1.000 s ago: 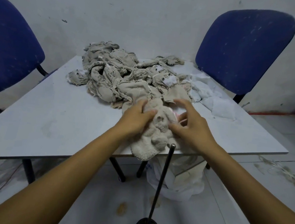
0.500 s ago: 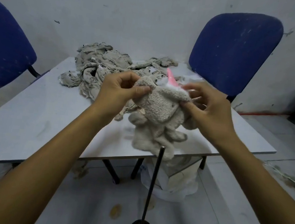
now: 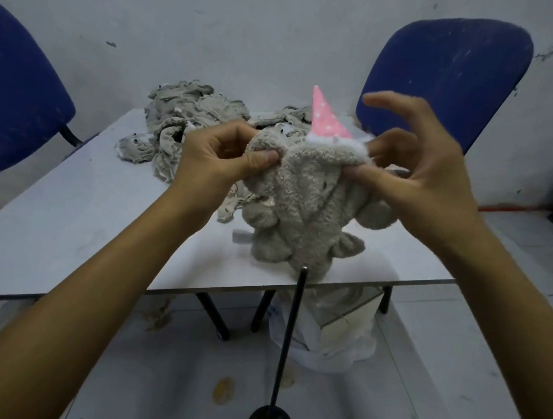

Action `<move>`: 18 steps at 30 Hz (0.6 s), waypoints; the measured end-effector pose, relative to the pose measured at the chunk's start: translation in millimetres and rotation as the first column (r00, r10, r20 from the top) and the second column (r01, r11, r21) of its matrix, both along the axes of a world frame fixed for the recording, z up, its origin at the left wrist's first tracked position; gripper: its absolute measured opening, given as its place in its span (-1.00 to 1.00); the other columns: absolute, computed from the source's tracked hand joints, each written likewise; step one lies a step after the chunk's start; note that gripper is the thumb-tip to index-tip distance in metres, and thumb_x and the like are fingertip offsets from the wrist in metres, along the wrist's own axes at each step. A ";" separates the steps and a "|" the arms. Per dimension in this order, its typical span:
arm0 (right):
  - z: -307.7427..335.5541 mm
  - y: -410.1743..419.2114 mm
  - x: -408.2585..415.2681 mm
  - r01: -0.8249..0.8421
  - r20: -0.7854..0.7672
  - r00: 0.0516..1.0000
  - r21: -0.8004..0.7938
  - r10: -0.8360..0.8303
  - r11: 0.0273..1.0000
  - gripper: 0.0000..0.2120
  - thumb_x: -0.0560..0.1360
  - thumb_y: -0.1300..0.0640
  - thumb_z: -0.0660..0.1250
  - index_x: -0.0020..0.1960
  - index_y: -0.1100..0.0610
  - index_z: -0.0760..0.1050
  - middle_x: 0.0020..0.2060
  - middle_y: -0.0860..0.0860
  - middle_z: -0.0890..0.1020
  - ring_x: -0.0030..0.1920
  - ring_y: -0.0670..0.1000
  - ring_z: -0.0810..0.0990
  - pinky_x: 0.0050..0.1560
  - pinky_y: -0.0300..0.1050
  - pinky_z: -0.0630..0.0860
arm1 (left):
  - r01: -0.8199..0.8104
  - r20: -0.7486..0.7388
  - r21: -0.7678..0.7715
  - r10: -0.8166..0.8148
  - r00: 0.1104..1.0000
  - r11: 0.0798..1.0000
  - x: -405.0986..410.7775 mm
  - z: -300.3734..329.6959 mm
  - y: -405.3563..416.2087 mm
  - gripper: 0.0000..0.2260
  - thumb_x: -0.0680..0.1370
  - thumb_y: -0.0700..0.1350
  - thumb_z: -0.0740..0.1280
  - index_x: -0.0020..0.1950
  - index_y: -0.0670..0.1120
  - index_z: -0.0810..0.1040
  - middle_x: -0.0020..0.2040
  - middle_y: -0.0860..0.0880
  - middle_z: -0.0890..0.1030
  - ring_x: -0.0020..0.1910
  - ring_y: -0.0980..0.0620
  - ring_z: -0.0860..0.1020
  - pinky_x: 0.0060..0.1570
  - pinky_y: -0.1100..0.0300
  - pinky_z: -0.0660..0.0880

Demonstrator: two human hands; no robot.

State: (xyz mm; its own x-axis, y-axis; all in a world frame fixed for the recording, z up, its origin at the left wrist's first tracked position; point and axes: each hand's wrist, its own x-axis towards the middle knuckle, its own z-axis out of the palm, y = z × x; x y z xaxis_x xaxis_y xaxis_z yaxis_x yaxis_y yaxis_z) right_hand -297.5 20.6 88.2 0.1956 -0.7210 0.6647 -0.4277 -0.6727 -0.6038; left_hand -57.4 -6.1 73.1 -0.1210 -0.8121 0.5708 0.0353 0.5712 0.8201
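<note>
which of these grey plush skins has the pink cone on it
The plush skin pinched between left hand and right hand, above the table; those in the heap behind show no pink.

White table (image 3: 60, 219), grey fabric heap (image 3: 189, 113) at back

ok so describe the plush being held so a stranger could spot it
Find the white table between two blue chairs. Above its near edge the left hand and right hand pinch a fluffy beige plush. Unlike the grey pile behind, it has a pink dotted cone hat.
</note>
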 end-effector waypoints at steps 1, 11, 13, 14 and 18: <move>4.6 1.7 -2.1 -0.067 0.017 0.998 0.015 0.066 0.998 -0.50 0.49 0.19 0.48 0.35 -0.06 0.41 -0.15 -0.01 0.63 -0.11 0.00 0.64 -0.04 -0.17 0.63 | 0.016 -0.024 -0.001 -0.016 1.000 1.000 1.5 2.0 0.1 -0.93 0.38 -0.18 0.49 -0.23 -0.02 0.65 -0.29 0.05 0.66 -0.28 0.06 0.63 -0.23 0.17 0.60; -25.3 -34.5 0.3 -0.051 0.061 0.998 0.382 0.030 0.923 -0.82 0.64 0.12 0.24 0.05 0.00 0.62 -0.11 -0.04 0.68 -0.16 -0.09 0.61 -0.19 -0.23 0.56 | -0.111 0.376 0.205 0.026 0.926 0.972 22.6 -24.8 -16.0 -0.78 0.62 -0.14 0.31 -0.20 -0.02 0.65 -0.31 0.01 0.64 -0.30 0.09 0.61 -0.30 0.18 0.55; -55.9 -49.7 12.2 0.095 -0.232 0.973 0.371 -0.007 0.924 -0.81 0.62 0.16 0.25 0.13 -0.03 0.59 0.07 -0.07 0.67 -0.05 -0.15 0.59 -0.08 -0.32 0.50 | -0.202 0.544 0.227 0.048 0.838 0.953 25.1 -46.4 -20.4 -0.84 0.59 -0.18 0.34 -0.16 -0.03 0.64 -0.30 0.06 0.65 -0.28 0.15 0.61 -0.24 0.15 0.57; -70.0 -56.8 19.4 0.136 -0.375 0.927 0.328 -0.003 0.935 -0.76 0.63 0.15 0.25 0.24 -0.02 0.55 0.21 -0.06 0.62 0.08 -0.13 0.56 0.03 -0.33 0.46 | -0.206 0.589 0.245 0.023 0.808 0.947 25.7 -56.1 -21.2 -0.85 0.58 -0.19 0.35 -0.15 -0.03 0.64 -0.29 0.07 0.65 -0.28 0.18 0.60 -0.23 0.17 0.57; -107.3 -74.2 50.1 0.204 -0.724 0.687 0.281 0.067 0.938 -0.46 0.66 -0.05 0.12 0.60 -0.03 0.08 0.55 0.02 0.25 0.48 0.14 0.21 0.40 0.11 0.28 | -0.227 0.707 0.177 0.037 0.707 0.958 24.8 -75.6 -22.3 -0.87 0.53 -0.18 0.39 -0.16 0.03 0.65 -0.32 0.18 0.63 -0.35 0.30 0.54 -0.31 0.41 0.38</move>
State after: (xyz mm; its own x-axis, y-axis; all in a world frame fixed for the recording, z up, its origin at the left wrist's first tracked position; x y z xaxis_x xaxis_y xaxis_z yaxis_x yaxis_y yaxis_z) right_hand -247.4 -53.7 -19.2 0.4510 -0.8894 0.0749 -0.8522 -0.4540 -0.2600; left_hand -32.6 -28.4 -2.5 -0.2839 -0.9451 0.1619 -0.6544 0.3144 0.6877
